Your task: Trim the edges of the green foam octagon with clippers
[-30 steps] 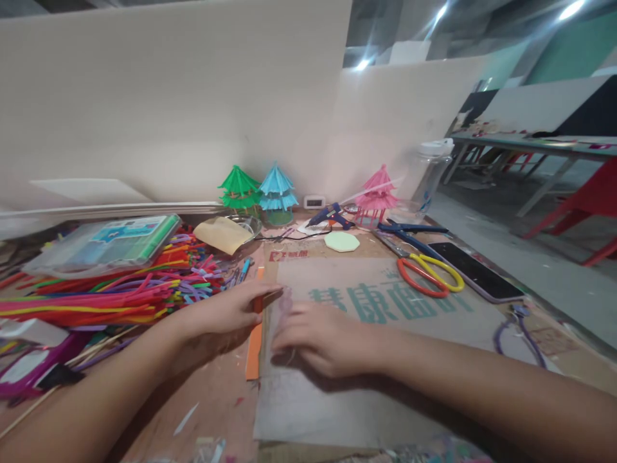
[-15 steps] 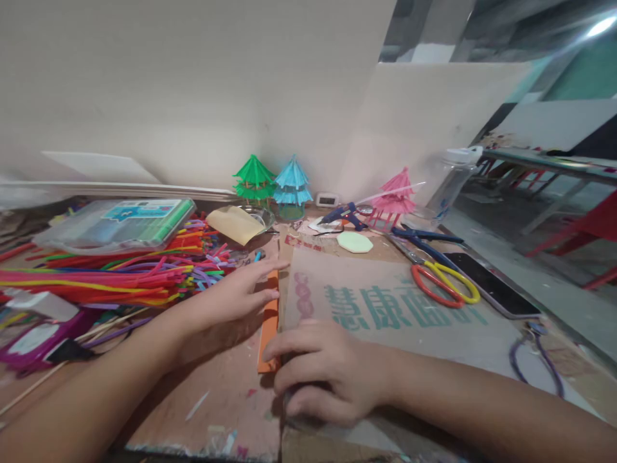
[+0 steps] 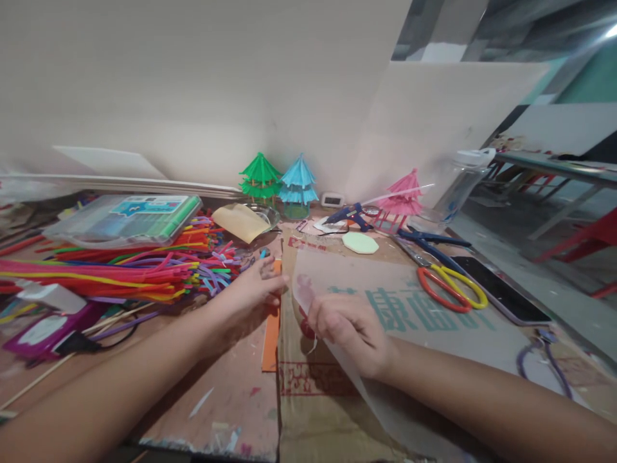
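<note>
My right hand [image 3: 349, 331] is closed on the left edge of a translucent plastic sheet [image 3: 429, 321] printed with large green characters. The near left corner of the sheet is lifted, baring brown cardboard [image 3: 308, 360] with red print beneath. My left hand [image 3: 253, 289] hovers at the upper part of an orange strip [image 3: 270, 344] that lies along the cardboard's left edge. Its fingers are loosely bent and apart, and nothing shows in them. Right of my right hand, scissors [image 3: 448, 289] with red and yellow handles rest on the sheet.
Bundled pipe cleaners [image 3: 96, 276] lie at left under a clear plastic case [image 3: 125, 222]. Along the back stand green [image 3: 260, 177], blue [image 3: 297, 180] and pink [image 3: 402, 196] paper umbrellas near a glue gun [image 3: 351, 215]. A phone [image 3: 501, 289] and a bottle [image 3: 463, 186] are at right.
My right hand has gone from lying spread on the sheet to gripping its edge, and the near left corner has come up. The left hand's fingers have bent. The view has shifted slightly.
</note>
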Demonstrator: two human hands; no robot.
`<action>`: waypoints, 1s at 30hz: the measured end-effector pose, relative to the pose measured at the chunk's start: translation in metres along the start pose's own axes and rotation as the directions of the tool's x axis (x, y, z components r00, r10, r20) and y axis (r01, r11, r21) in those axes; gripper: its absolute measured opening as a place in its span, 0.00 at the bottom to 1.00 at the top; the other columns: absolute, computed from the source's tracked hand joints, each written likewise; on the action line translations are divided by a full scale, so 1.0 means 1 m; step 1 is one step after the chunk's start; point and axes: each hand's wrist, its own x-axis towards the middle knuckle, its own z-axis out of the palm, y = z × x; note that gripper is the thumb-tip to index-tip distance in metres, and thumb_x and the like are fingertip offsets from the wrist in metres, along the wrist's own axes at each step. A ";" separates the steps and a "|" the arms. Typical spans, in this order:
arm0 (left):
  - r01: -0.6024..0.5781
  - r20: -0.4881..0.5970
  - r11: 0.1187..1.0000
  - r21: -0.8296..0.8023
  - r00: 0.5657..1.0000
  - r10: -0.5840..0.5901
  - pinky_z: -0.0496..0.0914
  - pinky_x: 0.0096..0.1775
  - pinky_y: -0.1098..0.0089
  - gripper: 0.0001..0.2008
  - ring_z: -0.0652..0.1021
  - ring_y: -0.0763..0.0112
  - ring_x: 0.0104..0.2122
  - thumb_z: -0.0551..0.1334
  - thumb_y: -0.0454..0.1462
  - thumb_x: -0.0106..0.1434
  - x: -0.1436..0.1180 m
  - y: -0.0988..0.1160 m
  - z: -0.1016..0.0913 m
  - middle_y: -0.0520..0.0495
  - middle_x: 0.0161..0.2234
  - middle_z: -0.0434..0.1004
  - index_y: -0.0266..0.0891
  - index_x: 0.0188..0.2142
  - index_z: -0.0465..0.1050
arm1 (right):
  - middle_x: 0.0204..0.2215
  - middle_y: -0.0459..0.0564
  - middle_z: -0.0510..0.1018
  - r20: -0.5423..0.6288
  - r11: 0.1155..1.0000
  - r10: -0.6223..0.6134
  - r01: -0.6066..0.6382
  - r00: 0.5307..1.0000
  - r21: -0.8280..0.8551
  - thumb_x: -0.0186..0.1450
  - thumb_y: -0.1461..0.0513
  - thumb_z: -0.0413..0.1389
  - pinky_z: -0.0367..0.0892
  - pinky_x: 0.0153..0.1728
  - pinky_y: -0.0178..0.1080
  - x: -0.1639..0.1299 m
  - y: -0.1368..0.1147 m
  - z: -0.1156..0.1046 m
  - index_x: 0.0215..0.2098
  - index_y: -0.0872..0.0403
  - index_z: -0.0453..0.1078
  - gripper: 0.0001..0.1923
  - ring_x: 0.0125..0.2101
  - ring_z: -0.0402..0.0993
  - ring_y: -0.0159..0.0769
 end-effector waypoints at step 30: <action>-0.341 0.399 0.442 0.830 0.916 -0.041 0.65 0.43 0.68 0.37 0.72 0.64 0.42 0.66 0.37 0.49 -0.033 0.031 -0.015 0.52 0.42 0.72 0.49 0.58 0.56 | 0.19 0.46 0.65 -0.248 0.970 0.194 -0.148 0.949 0.193 0.70 0.53 0.41 0.57 0.26 0.37 -0.004 0.010 -0.014 0.19 0.53 0.56 0.23 0.23 0.62 0.32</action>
